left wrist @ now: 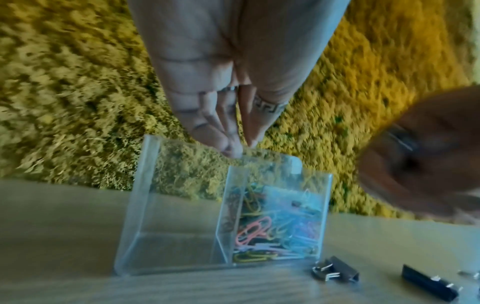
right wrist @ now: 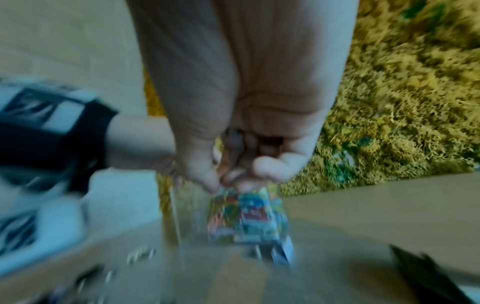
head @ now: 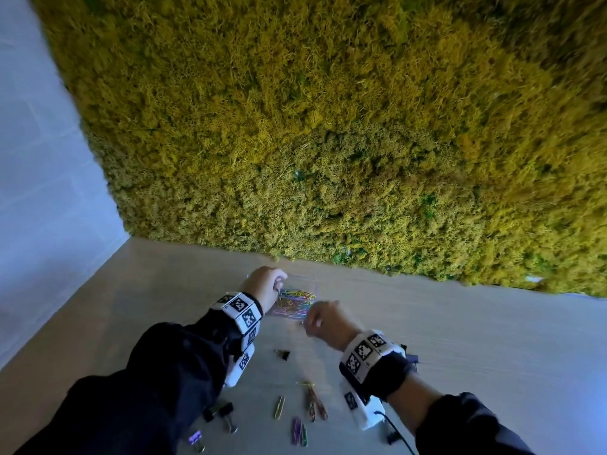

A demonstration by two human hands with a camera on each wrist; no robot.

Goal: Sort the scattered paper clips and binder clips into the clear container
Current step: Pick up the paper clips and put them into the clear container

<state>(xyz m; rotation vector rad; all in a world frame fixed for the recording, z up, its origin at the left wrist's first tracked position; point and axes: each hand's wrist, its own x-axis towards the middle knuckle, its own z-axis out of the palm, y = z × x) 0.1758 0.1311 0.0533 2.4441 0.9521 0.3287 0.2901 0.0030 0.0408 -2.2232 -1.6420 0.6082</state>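
Observation:
The clear container stands on the table by the moss wall. Its right compartment holds several coloured paper clips; its left compartment shows nothing inside. My left hand reaches down with straight fingers whose tips meet and pinch the far rim. My right hand is blurred just right of the container, fingers curled round a small dark clip with a silver wire, seemingly a binder clip. Loose paper clips and black binder clips lie near the front of the table.
A yellow-green moss wall rises directly behind the container. A white wall closes the left side. Two black binder clips lie just right of the container's front. A cable runs from the right wrist camera.

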